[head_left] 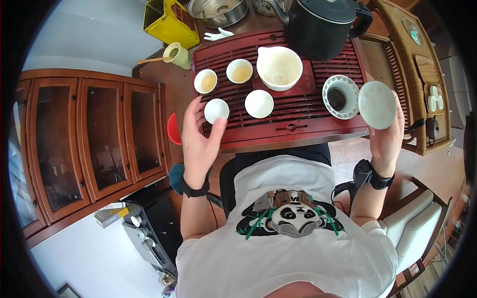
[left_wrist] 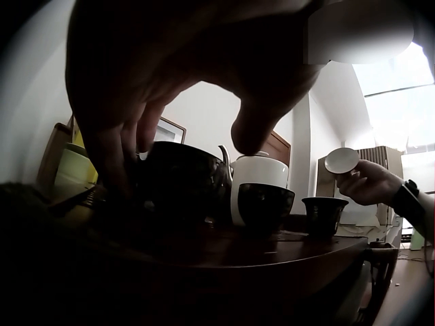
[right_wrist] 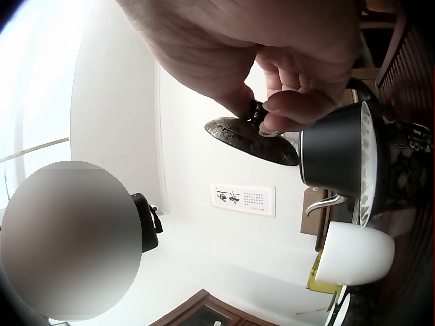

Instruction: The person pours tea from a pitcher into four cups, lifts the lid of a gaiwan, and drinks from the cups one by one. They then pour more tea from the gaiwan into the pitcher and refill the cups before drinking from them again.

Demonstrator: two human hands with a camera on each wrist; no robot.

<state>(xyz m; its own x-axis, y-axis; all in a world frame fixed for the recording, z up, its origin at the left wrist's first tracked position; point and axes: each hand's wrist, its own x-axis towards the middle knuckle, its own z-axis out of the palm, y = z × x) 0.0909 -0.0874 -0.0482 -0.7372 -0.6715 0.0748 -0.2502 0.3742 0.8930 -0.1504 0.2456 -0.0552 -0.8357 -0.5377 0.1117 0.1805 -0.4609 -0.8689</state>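
On the slatted red tea tray (head_left: 298,128), the left hand (head_left: 201,141) has thumb and fingers around an empty-looking small cup (head_left: 216,111); contact is hard to tell. Beside it stand another cup (head_left: 259,104) and two cups of yellowish liquid (head_left: 205,81), (head_left: 239,71). The right hand (head_left: 386,141) pinches the knob of a dark lid (right_wrist: 248,139), its pale underside (head_left: 377,105) showing in the head view. That lid is tilted next to a patterned-rim bowl (head_left: 341,97) with dark contents. A white pitcher (head_left: 279,68) sits mid-tray.
A black kettle (head_left: 323,30) stands at the tray's far side. Beyond the tray's left are a yellow tin (head_left: 171,25), a small green pot (head_left: 177,55) with a wooden tool, a white hand figurine (head_left: 218,34) and a metal bowl (head_left: 218,12). A wicker-edged shelf (head_left: 422,74) is at right.
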